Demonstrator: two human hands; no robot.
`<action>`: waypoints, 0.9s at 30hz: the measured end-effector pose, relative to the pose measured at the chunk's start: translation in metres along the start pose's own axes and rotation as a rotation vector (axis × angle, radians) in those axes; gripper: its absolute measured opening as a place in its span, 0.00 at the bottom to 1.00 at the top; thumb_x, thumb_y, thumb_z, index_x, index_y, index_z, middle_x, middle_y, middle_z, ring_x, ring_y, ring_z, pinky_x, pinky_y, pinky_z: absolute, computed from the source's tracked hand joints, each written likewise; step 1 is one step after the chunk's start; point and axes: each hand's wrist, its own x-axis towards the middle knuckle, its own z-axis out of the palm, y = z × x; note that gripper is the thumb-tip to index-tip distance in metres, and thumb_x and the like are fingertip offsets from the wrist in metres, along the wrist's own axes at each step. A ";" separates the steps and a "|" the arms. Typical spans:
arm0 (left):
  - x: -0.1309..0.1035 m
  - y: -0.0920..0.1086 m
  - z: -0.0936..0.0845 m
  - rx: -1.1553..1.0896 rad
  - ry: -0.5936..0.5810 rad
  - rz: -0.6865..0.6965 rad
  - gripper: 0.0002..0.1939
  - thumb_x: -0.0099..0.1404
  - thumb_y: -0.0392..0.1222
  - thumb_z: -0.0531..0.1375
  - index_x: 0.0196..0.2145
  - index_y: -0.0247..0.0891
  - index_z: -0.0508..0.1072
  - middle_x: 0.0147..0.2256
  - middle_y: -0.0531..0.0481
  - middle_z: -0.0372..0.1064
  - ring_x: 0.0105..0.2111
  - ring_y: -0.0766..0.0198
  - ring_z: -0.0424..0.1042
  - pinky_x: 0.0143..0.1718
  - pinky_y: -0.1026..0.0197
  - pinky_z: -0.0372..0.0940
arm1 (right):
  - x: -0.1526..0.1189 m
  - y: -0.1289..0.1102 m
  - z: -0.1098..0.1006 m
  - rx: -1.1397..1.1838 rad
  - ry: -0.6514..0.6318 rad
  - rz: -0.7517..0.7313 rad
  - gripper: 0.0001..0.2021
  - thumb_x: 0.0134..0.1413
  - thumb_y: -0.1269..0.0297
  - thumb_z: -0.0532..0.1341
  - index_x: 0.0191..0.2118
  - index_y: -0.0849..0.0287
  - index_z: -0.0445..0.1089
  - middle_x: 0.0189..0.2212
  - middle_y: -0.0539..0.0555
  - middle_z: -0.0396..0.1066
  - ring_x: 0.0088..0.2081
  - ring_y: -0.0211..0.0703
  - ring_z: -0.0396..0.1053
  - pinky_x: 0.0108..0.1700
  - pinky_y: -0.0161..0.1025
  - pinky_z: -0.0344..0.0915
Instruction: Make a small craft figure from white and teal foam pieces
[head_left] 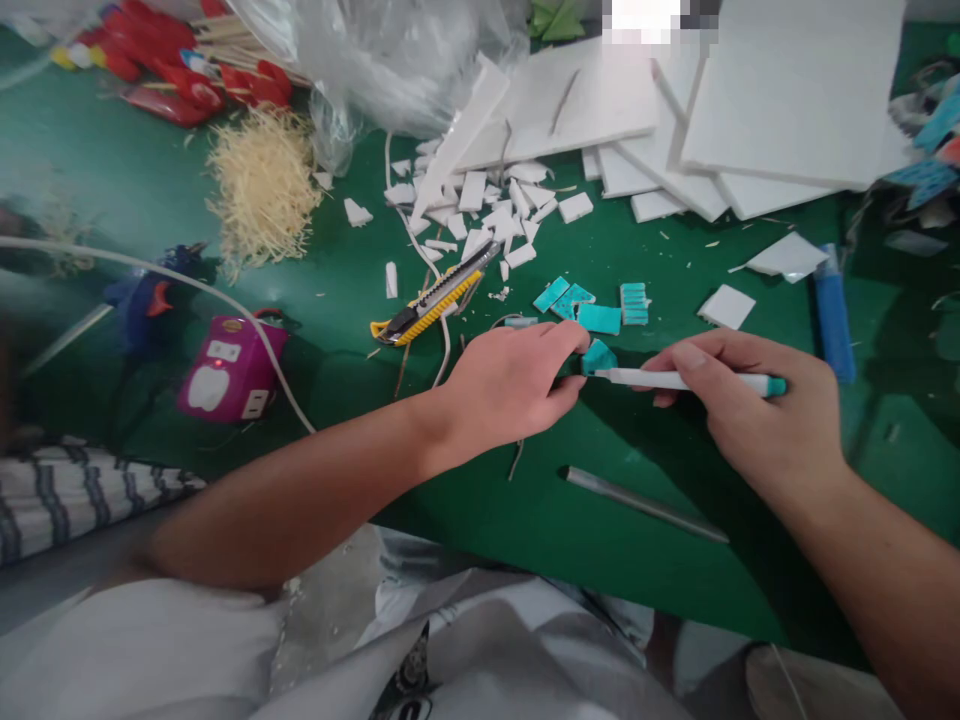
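My left hand pinches a small teal-coloured foam piece between thumb and fingers. In my right hand is a white marker pen with a teal end, held level. Its tip meets the right side of the foam piece. Just beyond the fingers lie several more teal pieces, one of them striped. A pen cap appears to lie partly behind my left hand. Left of that hand rests a yellow and black utility knife.
White foam scraps pile up behind the knife, with large white foam sheets at the back right. A magenta power adapter, a white cable and a blue glue gun occupy the left. A grey rod lies near the front edge.
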 end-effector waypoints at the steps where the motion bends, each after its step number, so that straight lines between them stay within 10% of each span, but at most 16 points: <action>1: 0.000 0.000 0.000 0.002 0.000 0.001 0.10 0.69 0.43 0.61 0.47 0.40 0.73 0.25 0.57 0.67 0.28 0.62 0.70 0.28 0.61 0.55 | 0.000 -0.001 0.000 0.008 -0.001 0.008 0.11 0.57 0.60 0.63 0.26 0.51 0.79 0.17 0.48 0.72 0.19 0.36 0.63 0.20 0.37 0.51; 12: -0.002 -0.001 0.001 0.004 0.022 0.030 0.12 0.69 0.43 0.61 0.49 0.38 0.74 0.26 0.56 0.68 0.26 0.64 0.67 0.29 0.62 0.56 | 0.001 0.003 0.001 0.196 0.132 0.043 0.11 0.56 0.62 0.64 0.24 0.54 0.79 0.18 0.50 0.73 0.21 0.37 0.68 0.26 0.37 0.63; 27: -0.004 -0.020 -0.006 0.073 0.349 0.134 0.08 0.70 0.38 0.60 0.46 0.36 0.74 0.38 0.48 0.73 0.37 0.59 0.73 0.37 0.60 0.64 | 0.000 0.021 0.003 0.347 0.350 -0.145 0.10 0.60 0.59 0.64 0.30 0.54 0.79 0.25 0.49 0.76 0.22 0.40 0.70 0.24 0.41 0.65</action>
